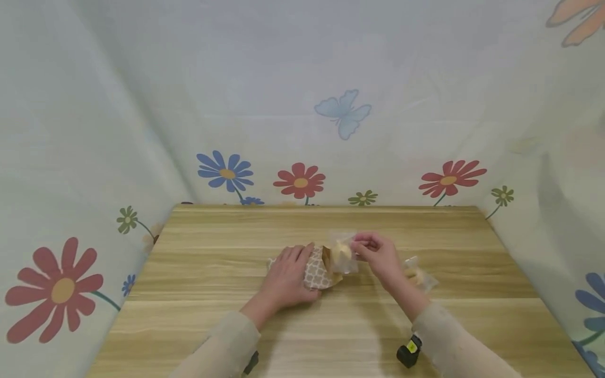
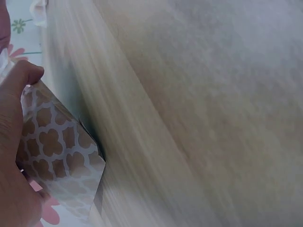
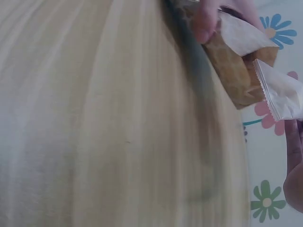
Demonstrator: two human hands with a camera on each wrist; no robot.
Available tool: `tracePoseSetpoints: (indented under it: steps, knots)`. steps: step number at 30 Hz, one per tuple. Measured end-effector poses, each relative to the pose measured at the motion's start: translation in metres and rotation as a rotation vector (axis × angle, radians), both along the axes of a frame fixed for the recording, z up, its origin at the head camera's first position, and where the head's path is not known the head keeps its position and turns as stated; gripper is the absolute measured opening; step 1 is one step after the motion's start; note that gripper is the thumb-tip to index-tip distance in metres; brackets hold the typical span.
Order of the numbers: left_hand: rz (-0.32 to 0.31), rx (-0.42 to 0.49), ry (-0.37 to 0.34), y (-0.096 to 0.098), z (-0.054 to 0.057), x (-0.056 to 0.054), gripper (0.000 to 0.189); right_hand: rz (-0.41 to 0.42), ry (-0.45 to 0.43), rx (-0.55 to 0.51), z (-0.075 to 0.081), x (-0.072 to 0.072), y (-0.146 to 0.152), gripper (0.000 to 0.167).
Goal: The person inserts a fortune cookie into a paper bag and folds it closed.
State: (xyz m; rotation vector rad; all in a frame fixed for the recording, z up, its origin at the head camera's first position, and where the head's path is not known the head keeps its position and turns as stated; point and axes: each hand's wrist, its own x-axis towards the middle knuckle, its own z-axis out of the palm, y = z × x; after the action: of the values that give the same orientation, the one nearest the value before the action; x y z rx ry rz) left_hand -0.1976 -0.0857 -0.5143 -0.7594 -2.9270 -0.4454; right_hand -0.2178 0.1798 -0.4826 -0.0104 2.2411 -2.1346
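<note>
Left hand (image 1: 289, 275): gripped tan, white-latticed paper bag (image 1: 317, 271); seemed creasable.
Right hand (image 1: 381, 258): pinched clear plastic packet (image 1: 342, 255) by edge; seemed light.

A booth-like place, in what kind of building I cannot tell: creased pale sheeting (image 1: 264, 79) printed with flowers (image 1: 300, 182) and a butterfly (image 1: 344, 114) encloses a wood-grain tabletop (image 1: 212, 231) on three sides

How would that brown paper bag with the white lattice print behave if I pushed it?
The brown paper bag with white lattice print looks thin-walled at its open mouth, so it would probably crumple easily. Its straight, creased edges suggest it may hold some shape. With flat sides, it seems more apt to slide than roll.
</note>
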Motion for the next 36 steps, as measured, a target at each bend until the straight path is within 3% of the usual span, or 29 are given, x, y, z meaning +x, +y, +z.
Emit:
tracePoseSetpoints:
  steps: [19, 36]
  knots:
    - [0.028, -0.019, 0.034, 0.005, -0.004, 0.002, 0.123, 0.068, -0.061, 0.055, -0.016, 0.011, -0.002, 0.024]
    - [0.005, 0.014, 0.05, 0.009, -0.009, 0.002, 0.123, 0.155, -0.017, 0.095, -0.007, 0.005, -0.018, 0.021]
